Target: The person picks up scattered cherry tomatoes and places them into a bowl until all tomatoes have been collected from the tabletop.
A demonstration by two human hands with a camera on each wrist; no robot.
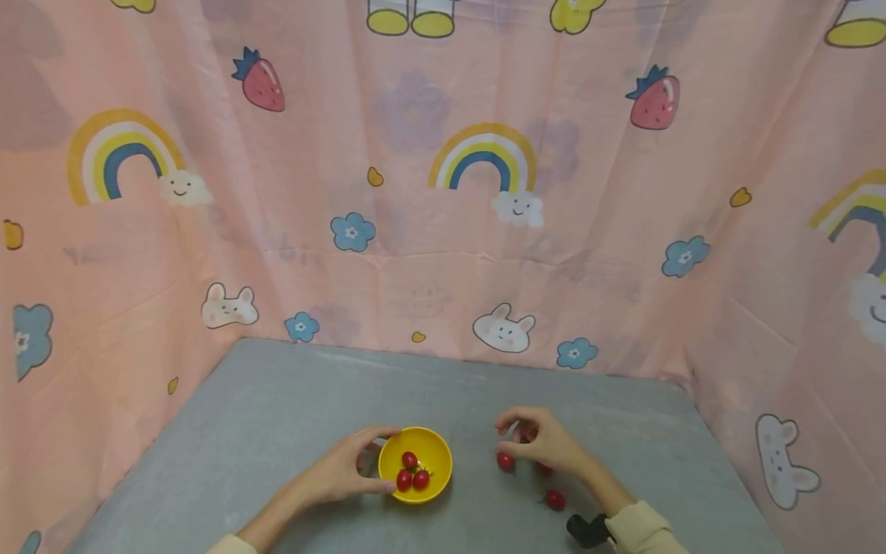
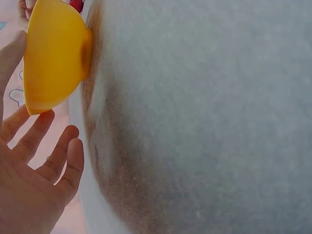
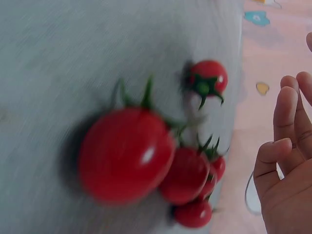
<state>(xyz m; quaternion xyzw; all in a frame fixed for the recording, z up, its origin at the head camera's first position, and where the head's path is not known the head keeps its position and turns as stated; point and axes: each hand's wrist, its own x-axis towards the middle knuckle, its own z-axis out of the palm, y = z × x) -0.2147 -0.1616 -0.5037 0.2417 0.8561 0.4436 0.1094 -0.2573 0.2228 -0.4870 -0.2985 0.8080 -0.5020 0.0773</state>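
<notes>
A small yellow bowl (image 1: pixel 415 492) stands on the table with three red cherry tomatoes (image 1: pixel 421 479) inside. My left hand (image 1: pixel 342 468) holds the bowl from its left side, thumb at the near rim and index finger at the far rim. In the left wrist view, the remaining fingers spread below the bowl (image 2: pixel 53 58). To the right, my right hand (image 1: pixel 547 442) hovers over several loose cherry tomatoes (image 1: pixel 505 462), partly hiding some. The right wrist view shows its fingers (image 3: pixel 285 109) loosely bent with nothing between them, above the green-stemmed tomatoes (image 3: pixel 126 156).
One cherry tomato (image 1: pixel 555 499) lies nearer me, apart from the others. A black object (image 1: pixel 588 531) sits at my right wrist beside the cuff. The grey table (image 1: pixel 277 400) is enclosed by a pink patterned curtain (image 1: pixel 443 292) at the back and both sides.
</notes>
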